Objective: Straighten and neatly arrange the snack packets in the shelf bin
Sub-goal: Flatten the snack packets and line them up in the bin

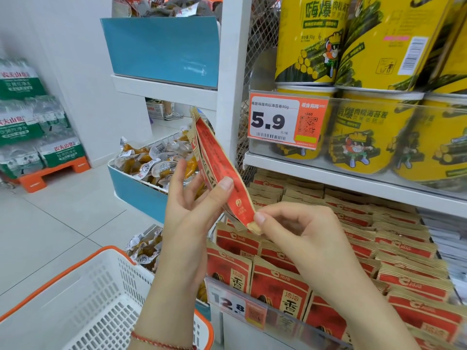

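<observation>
Setting: shop aisle with pale floor tiles (63,223) and a white shelving unit (328,170) on the right.
Left hand (192,205): raised above the bin, thumb pressed on the red face of a red-and-tan paper snack packet (222,173), fingers curled loosely behind it; a red cord bracelet (156,342) circles the wrist.
Right hand (298,228): thumb and forefinger pinch the packet's near bottom corner, other fingers curled in.
Held packet: edge-on to the camera, tilted, top leaning far and left, lifted clear of the others.
Shelf bin (278,317): near right, below the hands, clear front lip with a 12.8 price tag (228,303); rows of matching red-and-tan packets (379,248) stand in it, overlapping.
Upper shelf: yellow round seaweed-roll tubs (379,127) behind an orange 5.9 price label (285,120).
Left of hands: blue-fronted bins (136,195) of clear-wrapped yellow snacks (156,165).
Near left: white plastic shopping basket with orange rim (96,299).
Far left: shrink-wrapped water bottle packs (32,117) on an orange pallet (53,173).
</observation>
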A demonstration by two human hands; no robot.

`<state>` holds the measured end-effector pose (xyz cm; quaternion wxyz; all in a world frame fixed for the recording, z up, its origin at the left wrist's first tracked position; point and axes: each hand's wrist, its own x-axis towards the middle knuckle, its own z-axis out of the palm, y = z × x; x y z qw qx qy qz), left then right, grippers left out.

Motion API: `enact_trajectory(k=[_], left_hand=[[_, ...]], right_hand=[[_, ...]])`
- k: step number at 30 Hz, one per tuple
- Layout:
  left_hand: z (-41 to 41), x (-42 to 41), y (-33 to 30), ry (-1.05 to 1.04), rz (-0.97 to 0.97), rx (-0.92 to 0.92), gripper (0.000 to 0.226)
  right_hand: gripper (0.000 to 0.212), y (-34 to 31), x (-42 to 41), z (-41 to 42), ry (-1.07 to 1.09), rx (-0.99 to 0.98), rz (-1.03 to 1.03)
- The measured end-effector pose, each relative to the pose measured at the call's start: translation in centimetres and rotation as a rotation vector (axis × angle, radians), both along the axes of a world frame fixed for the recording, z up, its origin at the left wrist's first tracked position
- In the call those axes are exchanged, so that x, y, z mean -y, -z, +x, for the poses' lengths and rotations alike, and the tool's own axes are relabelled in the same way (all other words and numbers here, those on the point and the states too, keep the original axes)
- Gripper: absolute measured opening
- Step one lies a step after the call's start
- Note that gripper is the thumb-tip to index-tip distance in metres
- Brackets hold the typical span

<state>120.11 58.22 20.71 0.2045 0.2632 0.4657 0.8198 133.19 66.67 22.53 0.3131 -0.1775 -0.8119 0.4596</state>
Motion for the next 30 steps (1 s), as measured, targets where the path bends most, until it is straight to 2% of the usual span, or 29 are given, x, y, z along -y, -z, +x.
enact_trajectory(k=[3, 4, 6, 7, 9, 10, 11, 14, 17, 20, 22, 25, 27, 30], left_hand=[[0.0, 0.0, -0.1, 0.025, 0.035, 0.048, 0.093], [0.1, 0.0, -0.3, 0.068, 0.044, 0.062, 0.081], [0.4, 0.0, -0.9, 0.175, 0.035, 0.083, 0.032], [0.8, 0.0, -1.3, 0.232, 0.048, 0.114, 0.021], [1.1, 0.1, -1.5, 0.344, 0.090, 0.172, 0.032], [1.1, 0.2, -1.2, 0.416, 0.102, 0.201, 0.029], [1.0, 0.2, -1.2, 0.518, 0.096, 0.219, 0.026], [0.8, -0.2, 0.3, 0.737, 0.014, 0.200, 0.053], [1.6, -0.6, 0.6, 0.758, 0.014, 0.216, 0.055], [2.2, -1.0, 0.0, 0.575, 0.002, 0.240, 0.040], [2.3, -1.2, 0.0, 0.334, -0.090, 0.055, 0.035], [2.2, -1.3, 0.7, -0.085, -0.479, -0.537, 0.032], [2.1, -1.5, 1.6, -0.107, -0.682, -0.893, 0.041], [2.5, -2.2, 2.7, -0.017, -0.770, -1.093, 0.043]], right_hand=[[0.013, -0.5, 0.1, 0.2, -0.030, -0.058, -0.068], [0.016, -0.7, 0.0, 0.3, -0.021, -0.087, -0.094], [0.025, -1.0, -0.4, 0.6, 0.029, -0.145, -0.126], [0.032, -1.0, -0.9, 0.7, 0.055, -0.172, -0.144], [0.046, -1.2, -1.6, 1.1, 0.100, -0.215, -0.210], [0.050, -1.4, -1.8, 1.4, 0.108, -0.234, -0.262], [0.050, -1.4, -2.1, 1.7, 0.101, -0.248, -0.324], [0.033, -1.5, -2.7, 2.3, 0.008, -0.281, -0.469], [0.018, -1.2, -3.4, 2.6, -0.003, -0.351, -0.489], [0.017, -1.7, -3.5, 3.2, 0.040, -0.496, -0.415], [0.014, -2.1, -3.5, 3.7, 0.115, -0.645, -0.298], [0.006, -2.3, -4.0, 4.5, 0.310, -0.739, -0.043], [0.013, -2.1, -4.3, 4.8, 0.379, -0.687, 0.055], [0.018, -1.8, -4.4, 4.8, 0.350, -0.590, 0.125]])
